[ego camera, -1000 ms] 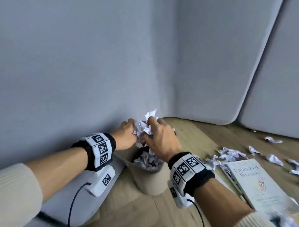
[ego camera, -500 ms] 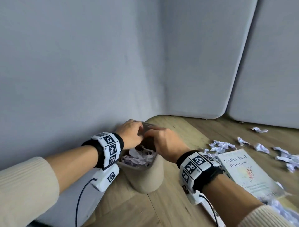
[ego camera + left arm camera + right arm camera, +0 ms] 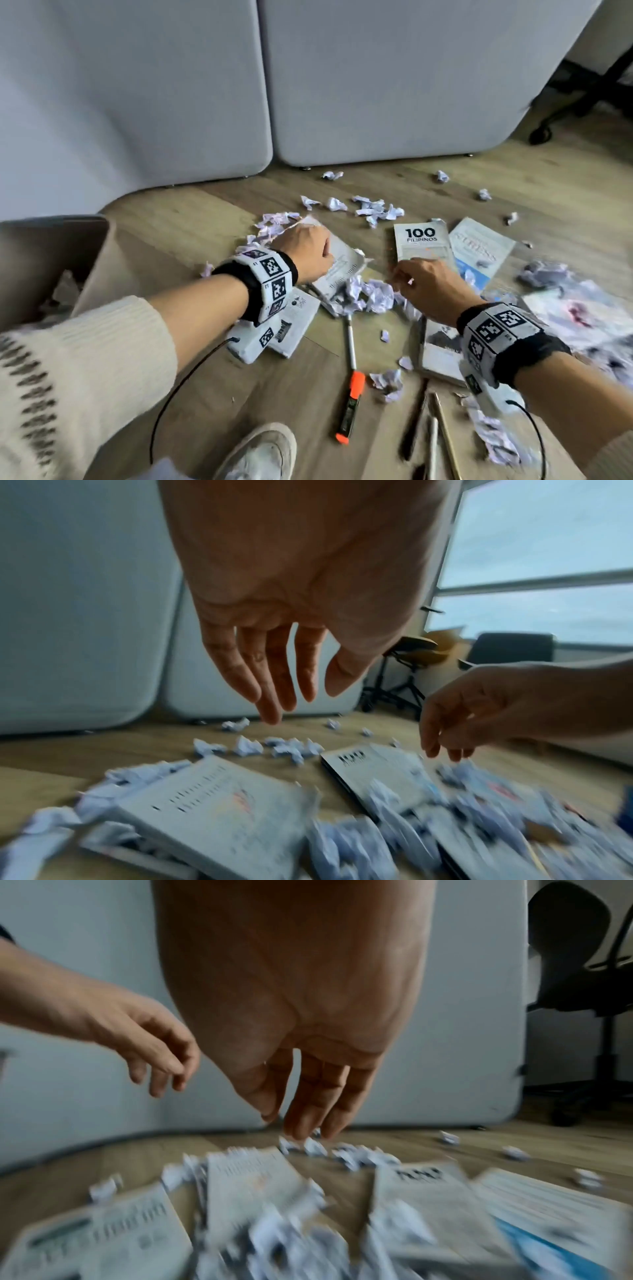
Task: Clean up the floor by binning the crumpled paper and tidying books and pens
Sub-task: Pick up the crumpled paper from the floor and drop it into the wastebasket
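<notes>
Both hands' grip empty, orange marker (image 3: 351, 406) lengthwise, cap far

Orange-and-black marker (image 3: 351, 407); pale lilac crumpled paper (image 3: 368, 296); black-and-white checked wristbands (image 3: 270, 282).

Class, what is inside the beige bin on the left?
The bin holds crumpled paper, seen through its open top. Its wall and the frame edge hide how full it is.
</notes>
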`<state>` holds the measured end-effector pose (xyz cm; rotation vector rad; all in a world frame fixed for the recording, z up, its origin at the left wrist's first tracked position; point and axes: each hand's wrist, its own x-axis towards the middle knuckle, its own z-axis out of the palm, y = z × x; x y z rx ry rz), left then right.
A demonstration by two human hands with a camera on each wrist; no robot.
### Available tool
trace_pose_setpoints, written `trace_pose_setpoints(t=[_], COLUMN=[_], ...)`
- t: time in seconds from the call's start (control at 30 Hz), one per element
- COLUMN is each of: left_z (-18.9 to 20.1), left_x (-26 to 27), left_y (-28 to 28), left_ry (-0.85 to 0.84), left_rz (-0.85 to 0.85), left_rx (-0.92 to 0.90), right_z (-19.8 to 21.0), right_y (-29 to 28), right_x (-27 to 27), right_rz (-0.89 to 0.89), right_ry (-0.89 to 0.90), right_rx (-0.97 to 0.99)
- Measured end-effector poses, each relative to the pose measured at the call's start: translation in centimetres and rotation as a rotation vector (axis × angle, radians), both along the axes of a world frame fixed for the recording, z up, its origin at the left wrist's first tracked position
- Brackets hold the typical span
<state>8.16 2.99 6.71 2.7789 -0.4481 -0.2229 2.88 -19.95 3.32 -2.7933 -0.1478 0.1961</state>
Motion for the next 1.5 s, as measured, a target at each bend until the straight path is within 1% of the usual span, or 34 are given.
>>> trace_pose_setpoints(t=[0.1, 0.17, 0.23, 0.3, 0.37, 0.43, 0.5, 0.57, 0.6, 0.7, 0.77, 0.87, 0.9, 0.97, 1.03, 1.1, 1.17, 1.2, 1.27, 1.33, 1.4, 1.5], left_z=[-5.4, -8.7, -11.2, -13.1, -14.4, -15.7, -16.7, -18.0, -18.5, -19.2, -18.9, -18.0, -17.9, -17.7, -17.4, -17.6, -18.3, -18.7, -19.3, -19.6, -19.8, -19.7], left_x=[-2.6, -3.6, -3.9, -3.3, -2.5, -2.1, -1.9, -1.9, -1.9, -2.1, -2.2, -1.6, -1.2, -0.4, 0.4, 0.9, 1.2, 1.3, 1.4, 1.7, 1.8, 1.9], left_y=[-3.7, -4.8, -5.4, -5.8, -6.2, -6.5, -6.7, -6.6, -6.5, -6.2, -6.2, -6.4, -6.7, -7.5, -8.7, -10.0, -11.3, -11.8, -12.6, -12.8, -12.7, -11.7], left_ry=[0.077, 0.094, 0.101, 0.130, 0.179, 0.196, 0.153, 0.125, 0.122, 0.110, 0.107, 0.048, 0.008, -0.079, -0.069, -0.020, 0.016, 0.025, 0.043, 0.077, 0.095, 0.113], left_rz=[-0.177, -0.234, -0.217, -0.157, -0.057, 0.004, 0.002, -0.033, -0.055, -0.104, -0.092, -0.083, -0.095, -0.121, -0.122, -0.181, -0.274, -0.310, -0.360, -0.397, -0.440, -0.467], left_rx=[0.120, 0.177, 0.213, 0.275, 0.304, 0.311, 0.305, 0.242, 0.218, 0.217, 0.179, 0.035, -0.022, -0.063, -0.022, 0.121, 0.260, 0.294, 0.316, 0.296, 0.287, 0.256], right_z=[-3.9, -6.3, -8.6, -11.0, -13.4, -15.0, -16.1, -15.8, -15.7, -15.3, -15.1, -15.1, -15.3, -16.0, -16.8, -17.5, -17.9, -18.0, -18.1, -18.2, -17.6, -16.0], right_y=[-3.9, -4.1, -2.7, -0.6, 1.0, 1.8, 1.7, 1.3, 1.0, 0.6, 0.7, 1.3, 1.6, 2.2, 2.5, 2.4, 2.2, 2.1, 1.7, 1.1, 0.2, -1.4], right_x=[-3.6, -5.8, -7.8, -9.7, -10.7, -10.9, -10.6, -10.4, -10.4, -10.2, -9.9, -9.3, -9.1, -9.1, -9.1, -9.1, -9.1, -9.0, -8.9, -8.5, -7.5, -4.9], right_rz=[-0.065, -0.063, 0.011, 0.078, 0.043, 0.017, 0.064, -0.002, -0.044, -0.217, -0.274, -0.241, -0.215, -0.171, -0.124, -0.065, 0.049, 0.107, 0.132, 0.108, 0.028, -0.236], right_ry=[0.149, 0.198, 0.234, 0.287, 0.257, 0.203, 0.106, 0.144, 0.162, 0.096, 0.073, 0.021, 0.017, 0.069, 0.112, 0.090, 0.035, 0.014, 0.012, 0.019, -0.041, -0.183], right_rx=[-0.062, -0.065, -0.075, -0.147, -0.185, -0.153, -0.118, -0.020, -0.005, 0.052, -0.050, -0.257, -0.294, -0.341, -0.367, -0.356, -0.331, -0.326, -0.268, -0.194, -0.129, -0.060])
